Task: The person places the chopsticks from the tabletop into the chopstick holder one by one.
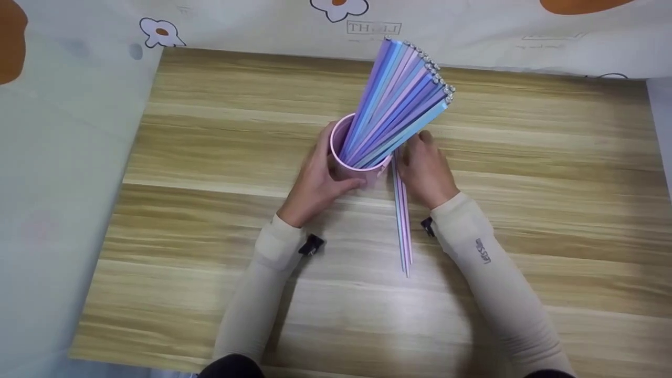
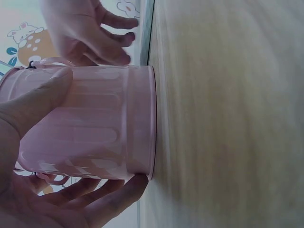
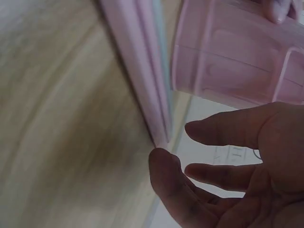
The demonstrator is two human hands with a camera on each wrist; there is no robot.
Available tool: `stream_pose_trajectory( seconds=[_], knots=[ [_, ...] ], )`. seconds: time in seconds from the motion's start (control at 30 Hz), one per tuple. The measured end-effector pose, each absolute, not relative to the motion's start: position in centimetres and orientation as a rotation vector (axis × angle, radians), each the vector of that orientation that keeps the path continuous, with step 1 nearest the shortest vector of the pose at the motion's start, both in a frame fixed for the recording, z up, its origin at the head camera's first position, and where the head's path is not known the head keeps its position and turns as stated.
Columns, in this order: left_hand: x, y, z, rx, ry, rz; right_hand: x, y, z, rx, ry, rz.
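A pink pail-shaped cup with small side handles stands on the table, full of pastel pencils in purple, blue and pink. Their glittery ends fan out toward the upper right. My left hand grips the cup's near-left side, its thumb across the front and fingers around the far side. Several loose pencils lie on the table right of the cup. Over their far end is my right hand; in the right wrist view its thumb and fingers are spread apart, a fingertip at the pencils' end, pinching nothing.
The wood-grain table extends on all sides of the cup. A pale cloth with flower prints hangs along the back edge and down the left side. Black clips hang at both sleeve cuffs.
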State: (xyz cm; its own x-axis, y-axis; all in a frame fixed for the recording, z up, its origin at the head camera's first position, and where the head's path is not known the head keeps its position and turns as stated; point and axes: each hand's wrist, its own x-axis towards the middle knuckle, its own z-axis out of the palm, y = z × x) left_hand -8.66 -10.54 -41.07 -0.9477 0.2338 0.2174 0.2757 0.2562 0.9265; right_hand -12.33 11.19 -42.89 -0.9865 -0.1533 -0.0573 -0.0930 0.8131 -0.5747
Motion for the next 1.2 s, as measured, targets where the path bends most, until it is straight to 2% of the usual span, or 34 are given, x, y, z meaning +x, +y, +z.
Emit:
stream_pose_trajectory(
  seconds=[0.4, 0.7, 1.2],
  knots=[
    [-8.8, -10.5, -41.4, -0.498, -2.441, -1.874, -12.6, 11.0, -43.5, -0.250, 2.874, -0.886],
    [-10.0, -10.7, -44.9, -0.511, -2.451, -1.791, -12.7, 11.1, -43.9, -0.279, 2.934, -0.854],
    [-10.1, -10.9, -45.1, -0.524, -2.436, -1.805, -12.5, 11.1, -43.9, -0.266, 2.975, -0.789]
  ],
)
